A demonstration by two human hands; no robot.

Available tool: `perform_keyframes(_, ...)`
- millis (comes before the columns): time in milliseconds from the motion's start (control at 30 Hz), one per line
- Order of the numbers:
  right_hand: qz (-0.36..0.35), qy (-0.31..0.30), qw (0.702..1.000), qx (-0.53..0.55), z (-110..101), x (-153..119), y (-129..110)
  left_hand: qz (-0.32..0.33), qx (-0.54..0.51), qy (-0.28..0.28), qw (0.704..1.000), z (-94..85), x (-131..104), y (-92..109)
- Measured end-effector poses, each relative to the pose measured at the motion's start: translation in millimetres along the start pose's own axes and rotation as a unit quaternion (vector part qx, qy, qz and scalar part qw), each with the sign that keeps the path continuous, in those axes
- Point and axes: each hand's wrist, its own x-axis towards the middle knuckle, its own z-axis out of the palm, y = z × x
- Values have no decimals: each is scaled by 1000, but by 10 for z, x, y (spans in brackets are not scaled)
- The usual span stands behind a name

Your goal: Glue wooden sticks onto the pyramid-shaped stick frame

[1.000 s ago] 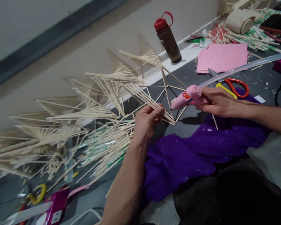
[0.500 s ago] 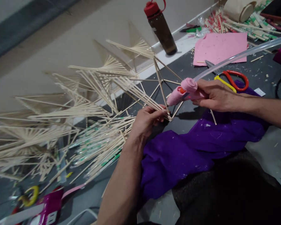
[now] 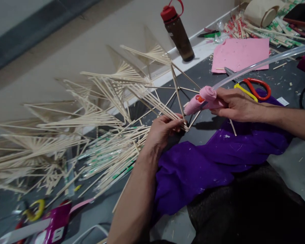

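My left hand (image 3: 161, 130) pinches the lower corner of a stick frame (image 3: 165, 108) made of thin wooden sticks fanned side by side. In my right hand (image 3: 235, 103) is a glue gun (image 3: 193, 105) wrapped in pink material, its nozzle end close to that corner, just above my left fingertips. Whether the nozzle touches the sticks I cannot tell. A long translucent glue stick (image 3: 259, 64) runs out of the gun's back towards the upper right. Purple cloth (image 3: 193, 173) lies beneath my forearms.
More fanned stick structures (image 3: 91, 118) stand along the wall at left. Wrapped chopsticks (image 3: 112, 159) are piled beside my left arm. Red-and-yellow scissors (image 3: 256, 88), a pink sheet (image 3: 241, 54) and a dark bottle (image 3: 180, 40) with a red lid are beyond my right hand.
The whole view has shifted slightly, so things appear a little further right. Both hands keep their grip, and the glue gun stays near the frame's corner.
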Motion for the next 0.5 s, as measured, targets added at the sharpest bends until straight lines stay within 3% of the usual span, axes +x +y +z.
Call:
perform_keyframes(233,-16,19,1000,-1,3,2,-5,33,-117,72,990,-68,70,70)
perform_keyframes(500,-24,39,999,0,13,-18,19,71,-131,101,984,-87,144,120)
